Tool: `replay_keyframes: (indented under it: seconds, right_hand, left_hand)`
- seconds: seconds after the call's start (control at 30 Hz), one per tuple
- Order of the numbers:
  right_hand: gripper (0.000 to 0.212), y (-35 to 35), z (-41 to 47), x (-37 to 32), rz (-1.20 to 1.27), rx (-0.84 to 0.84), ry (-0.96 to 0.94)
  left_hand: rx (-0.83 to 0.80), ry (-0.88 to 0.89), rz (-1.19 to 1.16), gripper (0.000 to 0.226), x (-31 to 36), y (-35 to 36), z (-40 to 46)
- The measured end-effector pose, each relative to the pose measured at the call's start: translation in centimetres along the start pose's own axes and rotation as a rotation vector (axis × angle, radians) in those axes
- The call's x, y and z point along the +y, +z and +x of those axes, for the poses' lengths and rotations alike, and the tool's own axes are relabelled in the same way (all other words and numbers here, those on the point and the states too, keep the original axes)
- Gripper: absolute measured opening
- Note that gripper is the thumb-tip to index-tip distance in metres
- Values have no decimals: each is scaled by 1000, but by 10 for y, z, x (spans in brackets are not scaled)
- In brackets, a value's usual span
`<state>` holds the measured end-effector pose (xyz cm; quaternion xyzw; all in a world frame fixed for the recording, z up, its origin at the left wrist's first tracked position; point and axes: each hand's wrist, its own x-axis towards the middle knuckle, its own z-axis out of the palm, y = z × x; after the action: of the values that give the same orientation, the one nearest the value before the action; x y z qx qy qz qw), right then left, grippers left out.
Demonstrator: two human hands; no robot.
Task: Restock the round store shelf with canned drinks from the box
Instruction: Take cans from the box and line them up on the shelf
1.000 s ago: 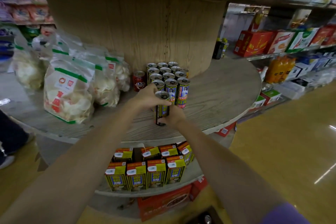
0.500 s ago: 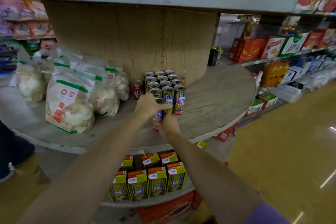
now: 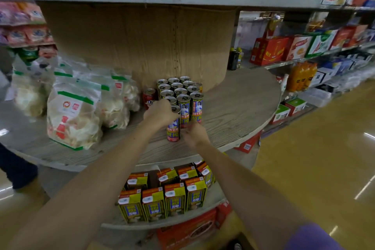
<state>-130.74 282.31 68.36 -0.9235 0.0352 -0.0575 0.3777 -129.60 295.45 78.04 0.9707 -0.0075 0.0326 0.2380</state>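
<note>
In the head view, a slim can (image 3: 173,128) is being stood on the round shelf (image 3: 233,111), at the front of the can cluster (image 3: 179,92) and just beside its front row. The can's upper part is being gripped by the left hand (image 3: 160,112), its fingers curled over the rim. The right hand (image 3: 195,132) is being held against the can's lower right side; its fingers seem bent toward the label, but whether the can is being pinched or merely steadied cannot be told. The supply box is not being shown clearly at the bottom edge.

The risk is being judged as a toppling one: the cans are tall, narrow cylinders packed touching, so a sideways nudge during release could knock over the front row, or the new can could tip if it is being let go while tilted. A red can (image 3: 149,98) just left of the cluster could also be bumped by the left wrist.

The cans are smooth metal with glossy printed labels and ring-pull tops. The shelf is a grey, grained wooden disc around a broad brown drum (image 3: 140,40). Crinkled clear snack bags (image 3: 74,113) are lying well to the left; boxy drink cartons (image 3: 164,199) are standing on the tier below.
</note>
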Motion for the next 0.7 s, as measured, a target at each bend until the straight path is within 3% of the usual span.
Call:
replay_keyframes:
  seconds: [0.27, 0.47, 0.6, 0.7]
  right_hand:
    - [22, -64, -12, 45, -8, 79, 96]
    - [18, -119, -50, 106, -26, 224, 204]
    - [17, -144, -82, 156, -28, 222, 298]
    - [13, -155, -109, 193, -1, 239, 394]
  left_hand:
    - [-156, 239, -189, 19, 56, 48, -6]
    - [-285, 292, -326, 28, 116, 118, -21]
    - [-396, 312, -284, 17, 148, 168, -38]
    - [-494, 343, -253, 26, 164, 208, -49]
